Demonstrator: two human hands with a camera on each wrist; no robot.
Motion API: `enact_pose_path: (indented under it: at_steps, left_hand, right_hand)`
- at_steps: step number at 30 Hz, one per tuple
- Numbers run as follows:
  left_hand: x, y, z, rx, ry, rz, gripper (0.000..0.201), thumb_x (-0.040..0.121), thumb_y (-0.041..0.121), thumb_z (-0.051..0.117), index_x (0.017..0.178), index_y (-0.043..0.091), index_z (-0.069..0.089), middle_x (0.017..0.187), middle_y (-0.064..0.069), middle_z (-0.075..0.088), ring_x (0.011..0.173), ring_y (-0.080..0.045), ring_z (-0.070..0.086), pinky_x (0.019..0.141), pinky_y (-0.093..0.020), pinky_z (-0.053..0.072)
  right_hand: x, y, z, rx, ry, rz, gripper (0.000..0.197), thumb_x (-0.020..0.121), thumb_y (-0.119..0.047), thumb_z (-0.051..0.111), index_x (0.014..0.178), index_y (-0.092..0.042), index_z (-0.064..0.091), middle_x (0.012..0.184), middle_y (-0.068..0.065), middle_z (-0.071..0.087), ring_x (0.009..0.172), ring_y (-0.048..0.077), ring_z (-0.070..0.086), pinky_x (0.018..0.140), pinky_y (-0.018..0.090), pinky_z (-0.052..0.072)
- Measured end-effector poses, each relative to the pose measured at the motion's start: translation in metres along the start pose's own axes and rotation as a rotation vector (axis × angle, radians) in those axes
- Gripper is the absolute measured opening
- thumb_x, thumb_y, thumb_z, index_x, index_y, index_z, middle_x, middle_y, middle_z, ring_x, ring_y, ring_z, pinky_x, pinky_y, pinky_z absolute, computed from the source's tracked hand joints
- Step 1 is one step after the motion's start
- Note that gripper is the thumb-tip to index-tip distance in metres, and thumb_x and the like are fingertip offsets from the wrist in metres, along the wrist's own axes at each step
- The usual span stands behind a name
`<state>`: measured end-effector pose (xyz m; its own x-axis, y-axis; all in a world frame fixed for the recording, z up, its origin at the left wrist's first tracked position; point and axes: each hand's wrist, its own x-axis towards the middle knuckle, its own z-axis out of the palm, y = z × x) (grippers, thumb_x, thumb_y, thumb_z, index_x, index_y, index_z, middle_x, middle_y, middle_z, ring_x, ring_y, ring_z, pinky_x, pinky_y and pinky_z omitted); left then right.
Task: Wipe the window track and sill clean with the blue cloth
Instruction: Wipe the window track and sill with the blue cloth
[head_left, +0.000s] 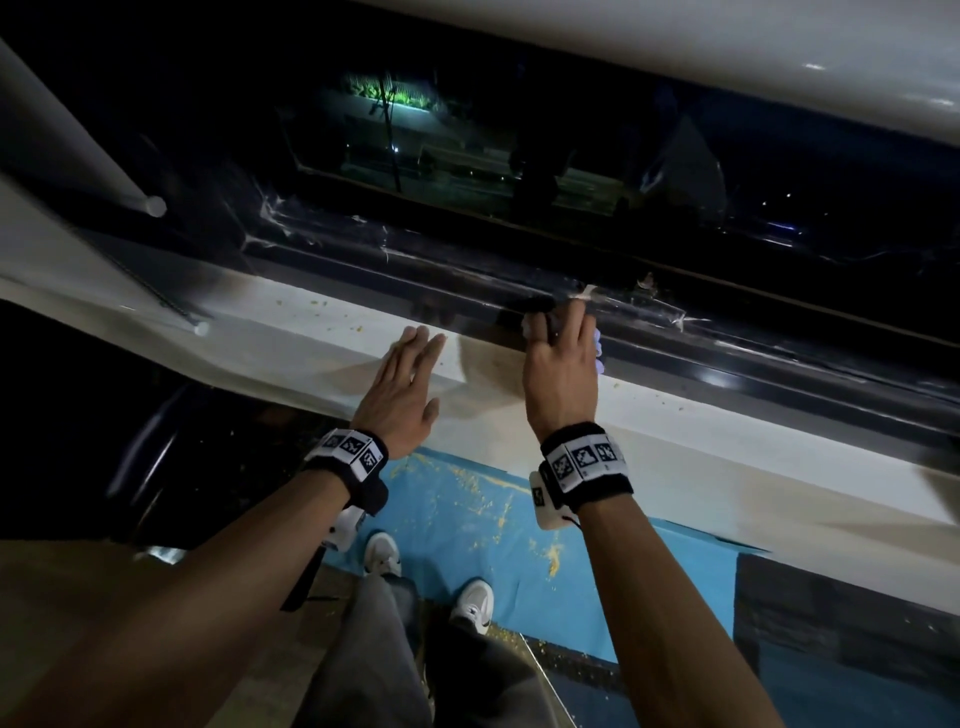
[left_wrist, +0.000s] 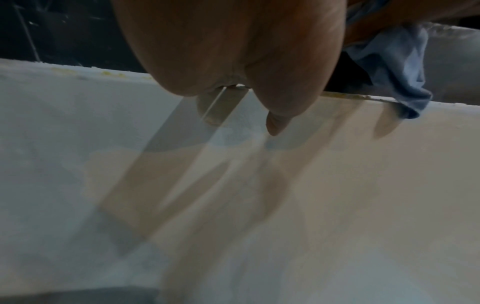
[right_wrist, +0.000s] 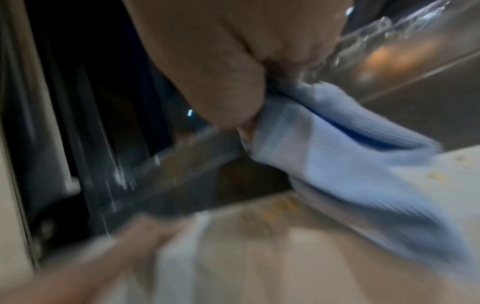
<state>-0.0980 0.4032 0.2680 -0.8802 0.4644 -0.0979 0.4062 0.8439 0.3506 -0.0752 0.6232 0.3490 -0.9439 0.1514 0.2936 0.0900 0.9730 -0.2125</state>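
A person stands at a dark window at night. Their left hand lies flat on the white sill, fingers straight and together. Their right hand grips the bunched blue cloth, fingers curled round it, pressing it against the dark window track where track and sill meet. Yellow crumbs dot the sill. More crumbs lie on the blue floor covering below, beside the person's white shoes.

Black wristbands, checkered marker tags
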Motion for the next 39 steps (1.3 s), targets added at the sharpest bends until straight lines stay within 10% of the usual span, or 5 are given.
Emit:
enact_pose_path:
  at_steps: [39]
  left_hand:
    - [-0.001, 0.005, -0.009, 0.02, -0.012, 0.004, 0.09, 0.1, 0.024, 0.06, 0.166, 0.015, -0.001, 0.173, -0.004, -0.008, 0.16, -0.023, -0.012, 0.132, -0.043, 0.005]
  right_hand:
    - [-0.005, 0.008, -0.025, 0.104, -0.154, 0.019, 0.034, 0.089, 0.005, 0.064, 0.116, -0.012, 0.075, 0.129, 0.016, 0.055, 0.115, 0.039, 0.05, 0.096, 0.052, 0.053]
